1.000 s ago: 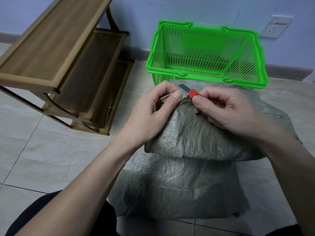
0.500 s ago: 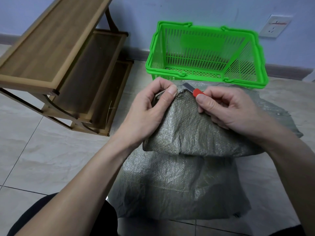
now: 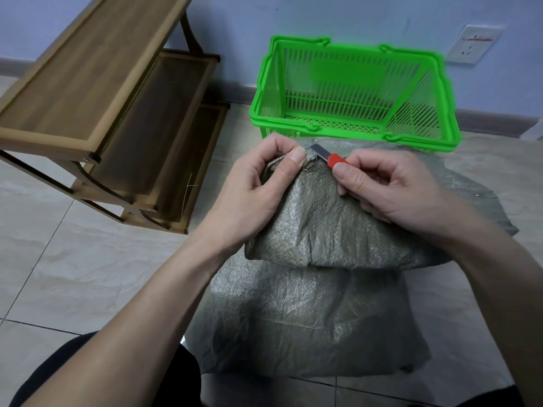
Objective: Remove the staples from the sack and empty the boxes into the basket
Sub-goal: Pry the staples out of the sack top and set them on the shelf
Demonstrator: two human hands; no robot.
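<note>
Pinching the folded top edge of the grey woven sack (image 3: pixel 317 230), the left hand (image 3: pixel 258 186) bunches the fabric between thumb and fingers. Beside it, the right hand (image 3: pixel 390 186) has its grip curled round a red-handled blade (image 3: pixel 327 154), metal tip at that same edge. Sack lies on the tiled floor (image 3: pixel 88 274), touching the green basket (image 3: pixel 352 133) behind; a wooden shelf (image 3: pixel 102 98) stands left.

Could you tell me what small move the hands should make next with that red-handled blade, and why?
Probably lever the red-handled metal blade tip under the staple: the right hand holds it at the grey woven sack edge the left hand pinches.
</note>
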